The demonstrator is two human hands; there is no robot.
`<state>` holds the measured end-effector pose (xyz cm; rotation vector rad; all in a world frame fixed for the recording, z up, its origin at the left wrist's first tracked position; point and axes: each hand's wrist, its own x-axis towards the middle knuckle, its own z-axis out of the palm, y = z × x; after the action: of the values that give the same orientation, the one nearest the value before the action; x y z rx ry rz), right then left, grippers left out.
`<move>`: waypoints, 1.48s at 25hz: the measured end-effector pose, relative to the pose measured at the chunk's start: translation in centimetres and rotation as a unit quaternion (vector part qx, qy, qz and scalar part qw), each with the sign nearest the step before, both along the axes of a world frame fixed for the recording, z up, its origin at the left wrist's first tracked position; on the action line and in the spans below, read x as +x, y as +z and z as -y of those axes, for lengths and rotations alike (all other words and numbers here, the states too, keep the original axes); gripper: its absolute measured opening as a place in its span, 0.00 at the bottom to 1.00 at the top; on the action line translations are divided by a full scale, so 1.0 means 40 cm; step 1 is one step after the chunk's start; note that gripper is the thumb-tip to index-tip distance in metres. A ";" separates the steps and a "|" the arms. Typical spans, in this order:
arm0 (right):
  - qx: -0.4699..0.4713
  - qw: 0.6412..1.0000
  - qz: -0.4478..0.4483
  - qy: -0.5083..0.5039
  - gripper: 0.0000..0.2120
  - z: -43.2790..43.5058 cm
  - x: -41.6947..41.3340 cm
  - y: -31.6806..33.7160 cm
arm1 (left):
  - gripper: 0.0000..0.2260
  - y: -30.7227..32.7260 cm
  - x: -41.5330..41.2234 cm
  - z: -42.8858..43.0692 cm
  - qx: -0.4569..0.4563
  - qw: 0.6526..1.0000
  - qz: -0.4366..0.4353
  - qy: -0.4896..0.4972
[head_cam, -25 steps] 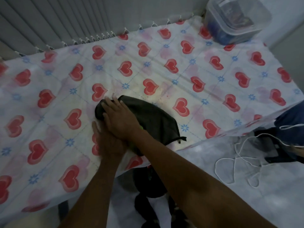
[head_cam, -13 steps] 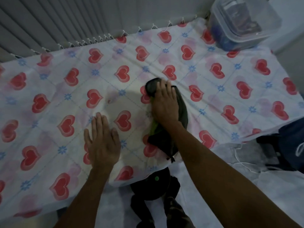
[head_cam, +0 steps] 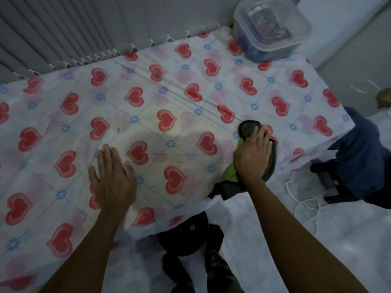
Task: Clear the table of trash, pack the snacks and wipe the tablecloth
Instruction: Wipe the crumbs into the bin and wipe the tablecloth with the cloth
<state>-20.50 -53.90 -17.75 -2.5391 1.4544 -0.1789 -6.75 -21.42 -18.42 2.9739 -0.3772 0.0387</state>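
Observation:
A white tablecloth point(head_cam: 148, 102) printed with red hearts and blue flowers covers the table. My right hand point(head_cam: 252, 155) presses flat on a dark cloth with a green lining point(head_cam: 247, 129), near the table's right front edge. One end of the cloth hangs over that edge. My left hand point(head_cam: 112, 178) lies flat on the tablecloth with fingers spread, holding nothing. A clear lidded plastic box point(head_cam: 273, 28) with snack packets inside stands at the far right corner.
A ribbed grey wall point(head_cam: 84, 28) runs behind the table. A dark blue bag or garment point(head_cam: 364, 157) sits on the floor at the right, with a white cord point(head_cam: 302, 204) beside it. Below the front edge are a dark round object and my legs.
My right hand has slid the dark cloth from the middle of the table toward the right edge. My left hand stays pressed on the tablecloth, now uncovered.

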 end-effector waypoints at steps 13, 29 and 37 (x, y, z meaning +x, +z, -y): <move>-0.031 0.994 0.098 0.046 0.16 -0.134 -0.216 0.010 | 0.26 -0.011 -0.004 -0.004 -0.012 0.999 0.043 -0.006; 0.061 0.857 0.099 0.502 0.22 -0.640 0.259 0.012 | 0.30 -0.072 0.003 -0.122 0.065 0.996 0.044 -0.043; -0.008 0.860 0.043 0.509 0.23 -0.528 0.394 0.023 | 0.29 0.003 0.008 -0.069 -0.009 0.999 0.023 0.048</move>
<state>-4.75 -32.77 -16.81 -2.8676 -0.0558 -0.1157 -6.41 -18.66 -18.30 2.9763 -0.2368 0.1218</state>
